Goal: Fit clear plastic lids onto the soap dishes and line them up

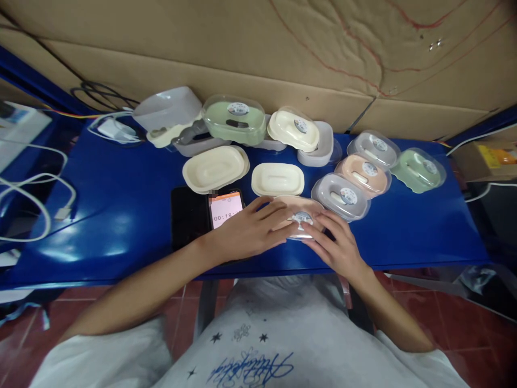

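A peach plastic box with a clear lid and a round label lies at the front middle of the table, between my two hands. My left hand reaches over its left side, with the fingers closed against the lid and the near edge. From the right, my right hand presses its fingertips on the lid beside the label. Just behind the box lies a cream oval tray, and a grey lidded box sits close to its right. Part of the box is hidden under my fingers.
A phone with a running timer lies on a black case left of my hand. Peach and green lidded boxes stand right; more trays and boxes pile up at the back. Cables lie left.
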`<state>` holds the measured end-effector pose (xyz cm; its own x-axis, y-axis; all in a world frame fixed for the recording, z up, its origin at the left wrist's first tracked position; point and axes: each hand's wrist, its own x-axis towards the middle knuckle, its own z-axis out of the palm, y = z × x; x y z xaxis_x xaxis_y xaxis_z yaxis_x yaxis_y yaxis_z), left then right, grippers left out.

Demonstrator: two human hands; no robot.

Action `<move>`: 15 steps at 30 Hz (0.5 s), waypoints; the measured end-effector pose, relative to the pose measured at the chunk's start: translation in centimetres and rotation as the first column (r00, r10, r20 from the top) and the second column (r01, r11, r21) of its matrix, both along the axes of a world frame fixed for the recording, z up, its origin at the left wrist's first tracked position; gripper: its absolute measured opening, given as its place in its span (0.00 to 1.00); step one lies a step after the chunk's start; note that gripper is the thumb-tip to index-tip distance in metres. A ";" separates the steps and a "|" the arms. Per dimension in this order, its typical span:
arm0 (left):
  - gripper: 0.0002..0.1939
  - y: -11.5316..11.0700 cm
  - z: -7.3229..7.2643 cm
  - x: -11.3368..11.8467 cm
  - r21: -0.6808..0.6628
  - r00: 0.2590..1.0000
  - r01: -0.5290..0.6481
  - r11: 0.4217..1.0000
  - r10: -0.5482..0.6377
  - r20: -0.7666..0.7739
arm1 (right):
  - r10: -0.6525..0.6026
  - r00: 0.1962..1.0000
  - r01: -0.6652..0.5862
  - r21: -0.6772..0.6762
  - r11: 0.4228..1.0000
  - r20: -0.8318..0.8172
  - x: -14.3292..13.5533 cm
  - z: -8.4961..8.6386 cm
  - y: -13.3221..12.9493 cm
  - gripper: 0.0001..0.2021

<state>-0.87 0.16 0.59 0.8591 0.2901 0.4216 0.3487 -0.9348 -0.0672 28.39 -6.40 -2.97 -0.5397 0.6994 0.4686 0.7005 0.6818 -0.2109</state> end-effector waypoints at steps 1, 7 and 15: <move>0.17 0.0 -0.1 0.0 -0.009 1.000 0.006 1.000 -0.006 -0.010 | -0.008 1.000 0.008 -0.006 1.000 -0.001 0.0 0.0 0.0 0.42; 0.17 0.1 -0.3 -0.1 -0.025 1.000 -0.009 1.000 0.009 -0.007 | -0.051 0.998 0.047 -0.083 0.995 -0.045 -0.2 -0.3 0.4 0.42; 0.18 -0.2 0.1 0.1 -0.055 0.998 -0.024 0.998 0.021 -0.053 | -0.017 1.000 0.014 -0.142 0.990 -0.019 0.1 -0.1 0.1 0.44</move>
<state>-0.77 -0.02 0.64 0.8726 0.3311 0.3590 0.3668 -0.9297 -0.0341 28.48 -6.26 -3.11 -0.5195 0.7678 0.3748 0.7053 0.6330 -0.3192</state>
